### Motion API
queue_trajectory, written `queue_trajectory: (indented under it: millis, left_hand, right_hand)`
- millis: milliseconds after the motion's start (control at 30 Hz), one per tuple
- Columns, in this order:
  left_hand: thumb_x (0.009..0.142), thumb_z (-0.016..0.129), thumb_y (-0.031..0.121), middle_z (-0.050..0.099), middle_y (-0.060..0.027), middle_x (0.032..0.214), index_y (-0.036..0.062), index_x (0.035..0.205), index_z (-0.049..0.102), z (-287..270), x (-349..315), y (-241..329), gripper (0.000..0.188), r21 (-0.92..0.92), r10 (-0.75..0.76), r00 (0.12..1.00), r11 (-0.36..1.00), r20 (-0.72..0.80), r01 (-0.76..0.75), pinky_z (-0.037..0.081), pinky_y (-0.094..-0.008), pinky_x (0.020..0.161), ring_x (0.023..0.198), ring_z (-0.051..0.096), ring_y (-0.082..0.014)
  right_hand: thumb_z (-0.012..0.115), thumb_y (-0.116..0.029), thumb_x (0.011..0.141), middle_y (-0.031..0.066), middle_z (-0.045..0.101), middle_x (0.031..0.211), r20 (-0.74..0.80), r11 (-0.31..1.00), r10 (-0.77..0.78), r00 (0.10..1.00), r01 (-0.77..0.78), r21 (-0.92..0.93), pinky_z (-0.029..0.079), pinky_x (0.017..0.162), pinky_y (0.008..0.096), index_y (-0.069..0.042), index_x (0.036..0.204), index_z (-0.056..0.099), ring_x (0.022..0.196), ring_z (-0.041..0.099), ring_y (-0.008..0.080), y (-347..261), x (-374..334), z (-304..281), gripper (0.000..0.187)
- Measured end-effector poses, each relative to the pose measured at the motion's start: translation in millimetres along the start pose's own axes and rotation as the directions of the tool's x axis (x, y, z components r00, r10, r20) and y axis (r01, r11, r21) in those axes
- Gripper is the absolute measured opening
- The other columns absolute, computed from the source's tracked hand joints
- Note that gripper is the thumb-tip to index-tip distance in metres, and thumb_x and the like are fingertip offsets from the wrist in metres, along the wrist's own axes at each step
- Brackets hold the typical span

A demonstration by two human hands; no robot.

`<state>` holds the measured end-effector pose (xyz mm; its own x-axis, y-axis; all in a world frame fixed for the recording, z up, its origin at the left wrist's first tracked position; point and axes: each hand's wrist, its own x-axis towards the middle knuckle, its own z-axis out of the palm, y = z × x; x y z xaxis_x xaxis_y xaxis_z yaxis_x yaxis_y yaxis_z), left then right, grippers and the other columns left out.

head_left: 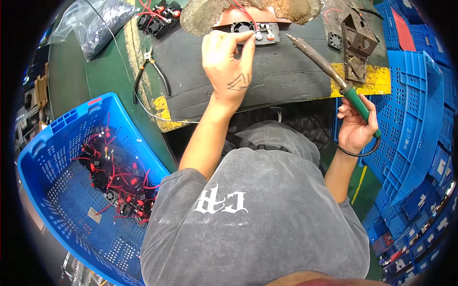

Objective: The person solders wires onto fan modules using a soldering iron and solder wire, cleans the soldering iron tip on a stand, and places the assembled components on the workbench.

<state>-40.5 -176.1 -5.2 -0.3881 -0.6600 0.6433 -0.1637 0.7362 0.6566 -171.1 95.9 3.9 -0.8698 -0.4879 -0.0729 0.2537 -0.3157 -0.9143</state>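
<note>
My left hand (228, 71) is closed in a pinch at the lower end of thin red wires (248, 10), over a small black fan assembly (268, 40). The assembly lies on the dark mat (286, 71) and has a round fan and red-and-silver terminals. The fingers partly cover its left side. In my right hand (357, 126) is a soldering iron (355, 101), gripped by its green handle. Its metal shaft points up and left, and the tip is just right of the assembly, apart from it.
Wire cutters (147, 71) and more fan assemblies (160, 19) lie left of my left hand. A rusty metal stand (358, 43) and a loose small fan (335, 41) sit at right. A blue basket (43, 148) holds several wired assemblies; blue crates (405, 119) are stacked at right.
</note>
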Motion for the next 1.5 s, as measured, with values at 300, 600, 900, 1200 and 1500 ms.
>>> queue_trajectory:
  millis: [300,600,900,1200,1500]
  left_hand:
    - [0.072,0.078,0.003,0.044,-0.0007,0.065,0.0065,0.082,0.071,9,7,-9,0.013,0.029,0.001,0.999,1.0,0.046,-0.003,0.038,-0.0271,0.06,0.062,0.043,-0.0147]
    - [0.072,0.078,0.003,0.044,-0.0003,0.064,0.0069,0.082,0.071,11,6,-10,0.013,0.043,0.009,0.998,0.999,0.056,-0.011,0.038,-0.0268,0.058,0.061,0.043,-0.0138]
    - [0.073,0.079,0.003,0.043,-0.0001,0.064,0.0068,0.081,0.071,12,7,-11,0.012,0.045,0.015,0.999,0.999,0.043,-0.017,0.037,-0.0262,0.057,0.06,0.043,-0.0132]
    - [0.073,0.079,0.004,0.045,0.0,0.065,0.0064,0.081,0.071,13,6,-12,0.012,0.034,-0.007,0.999,0.999,0.046,0.006,0.037,-0.0257,0.056,0.059,0.042,-0.0125]
    - [0.073,0.078,0.004,0.044,0.0002,0.065,0.0067,0.083,0.072,14,7,-15,0.012,0.027,0.022,0.999,0.999,0.036,-0.023,0.036,-0.0255,0.056,0.059,0.042,-0.0122]
  right_hand:
    - [0.037,-0.036,0.097,0.0312,0.065,0.103,-0.002,0.997,0.041,0.999,-0.041,-0.061,0.057,0.066,0.037,0.007,0.122,0.054,0.079,0.068,0.0324,9,22,21,0.053]
    - [0.037,-0.035,0.096,0.0335,0.064,0.103,0.02,0.99,0.052,0.998,-0.049,-0.131,0.058,0.068,0.0376,0.011,0.122,0.052,0.08,0.069,0.034,8,26,28,0.055]
    - [0.037,-0.036,0.096,0.0337,0.065,0.101,0.017,0.99,0.059,0.998,-0.056,-0.132,0.059,0.067,0.0364,0.011,0.122,0.052,0.081,0.069,0.0341,11,28,28,0.055]
    - [0.037,-0.036,0.096,0.0337,0.064,0.102,-0.002,0.989,0.067,0.998,-0.067,-0.134,0.059,0.068,0.0359,0.011,0.123,0.052,0.082,0.069,0.0337,13,29,29,0.056]
    - [0.039,-0.037,0.096,0.0336,0.065,0.101,0.041,0.989,0.07,0.997,-0.065,-0.13,0.058,0.068,0.0362,0.01,0.122,0.052,0.08,0.069,0.0328,11,30,27,0.056]
